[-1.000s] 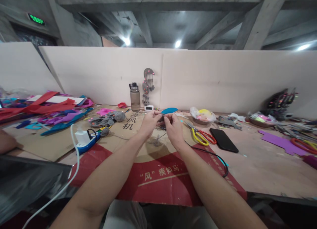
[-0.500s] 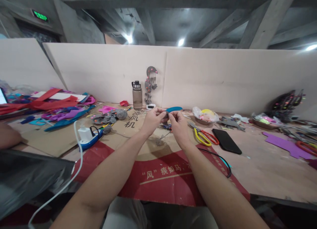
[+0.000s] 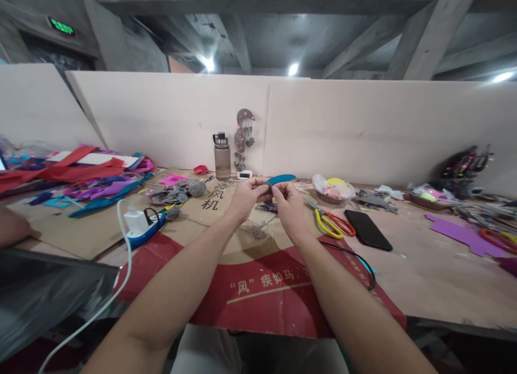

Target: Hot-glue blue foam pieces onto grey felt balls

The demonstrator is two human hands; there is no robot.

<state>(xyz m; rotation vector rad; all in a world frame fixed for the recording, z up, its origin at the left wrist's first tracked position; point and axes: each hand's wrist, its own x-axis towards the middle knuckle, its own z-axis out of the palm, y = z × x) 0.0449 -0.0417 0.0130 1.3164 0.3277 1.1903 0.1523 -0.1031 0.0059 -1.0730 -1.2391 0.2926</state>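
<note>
My left hand [image 3: 244,198] and my right hand [image 3: 290,202] meet above the cardboard, both with fingers pinched. Between their fingertips is a small dark grey piece [image 3: 269,189], perhaps felt; fingers hide most of it. Just behind the hands lies a blue oval piece [image 3: 281,178]. Below the hands, a grey tangle of yarn [image 3: 258,232] rests on the cardboard, with a strand running left toward a small grey ball [image 3: 173,213]. Scissors with yellow and red handles [image 3: 329,226] lie to the right of my right hand.
A black phone [image 3: 368,230] and a bowl [image 3: 332,196] stand right. A water bottle [image 3: 222,157] is by the panel, near a hanging grey moon ornament [image 3: 245,127]. Left are a power strip [image 3: 146,231], felt scraps [image 3: 100,186] and another person's arm [image 3: 13,224].
My fingers have shifted slightly on the small grey piece, and more of it shows between them. The whole view has moved a little; the items on the table stay put.
</note>
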